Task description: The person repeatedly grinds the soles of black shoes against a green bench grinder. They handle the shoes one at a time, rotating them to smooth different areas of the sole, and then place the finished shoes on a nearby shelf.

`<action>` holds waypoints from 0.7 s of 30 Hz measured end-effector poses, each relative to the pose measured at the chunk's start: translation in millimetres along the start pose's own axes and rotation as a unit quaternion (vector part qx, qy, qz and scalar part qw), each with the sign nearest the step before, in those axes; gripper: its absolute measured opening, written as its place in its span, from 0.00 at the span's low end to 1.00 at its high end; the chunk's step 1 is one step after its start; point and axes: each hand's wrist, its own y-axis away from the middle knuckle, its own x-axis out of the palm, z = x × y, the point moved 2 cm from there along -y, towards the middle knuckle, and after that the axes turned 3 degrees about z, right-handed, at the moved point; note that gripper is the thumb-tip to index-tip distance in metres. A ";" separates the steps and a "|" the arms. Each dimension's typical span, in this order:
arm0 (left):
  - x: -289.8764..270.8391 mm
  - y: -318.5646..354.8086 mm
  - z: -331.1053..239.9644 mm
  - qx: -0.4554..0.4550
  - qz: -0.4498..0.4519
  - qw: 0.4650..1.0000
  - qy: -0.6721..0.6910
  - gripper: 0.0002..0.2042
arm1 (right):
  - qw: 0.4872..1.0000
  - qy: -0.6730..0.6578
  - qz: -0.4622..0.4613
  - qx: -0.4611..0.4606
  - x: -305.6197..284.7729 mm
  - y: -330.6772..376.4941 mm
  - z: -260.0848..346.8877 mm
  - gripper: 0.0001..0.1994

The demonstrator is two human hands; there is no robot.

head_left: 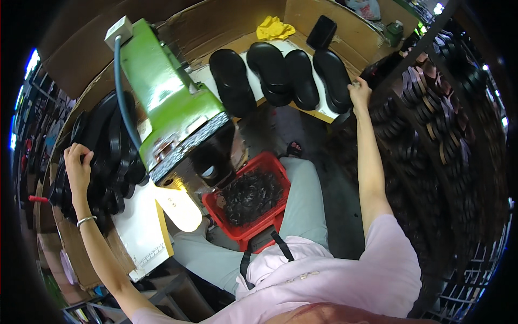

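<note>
My left hand (79, 164) curled narrow by the piled soles (112, 132), my right hand (360, 96) narrow too beside the end sole (332, 81) at the white tabletop's (325, 114) right edge, whether gripping I can't tell; sole row (268, 69) presumably spaced for easy reach.

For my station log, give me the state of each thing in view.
Black soles: laid in a row
Left hand: fingers curled, beside black pile
Right hand: fingers curled, by row's right end
Red basket: open, holding dark scraps
Yellow cloth: crumpled
Green machine: running or not, can't tell
</note>
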 end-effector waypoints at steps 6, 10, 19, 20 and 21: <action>-30.3 27.7 -26.7 -0.022 -0.033 0.987 0.157 0.06 | 0.977 -0.056 -0.080 -0.191 -14.0 83.3 19.6 0.20; -23.0 24.0 -38.3 0.044 0.041 0.992 0.111 0.20 | 0.987 -0.088 -0.032 -0.131 -11.8 115.5 13.5 0.19; -127.5 125.9 -99.0 -0.125 -0.244 0.906 0.321 0.15 | 0.945 -0.231 0.222 -0.058 17.2 240.2 30.9 0.14; -132.1 156.0 -114.7 -0.108 -0.287 0.894 0.327 0.18 | 0.912 -0.278 0.300 0.006 17.2 271.3 45.8 0.14; -154.9 176.5 -146.2 -0.092 -0.277 0.917 0.271 0.23 | 0.860 -0.308 0.405 0.022 22.2 307.8 65.0 0.12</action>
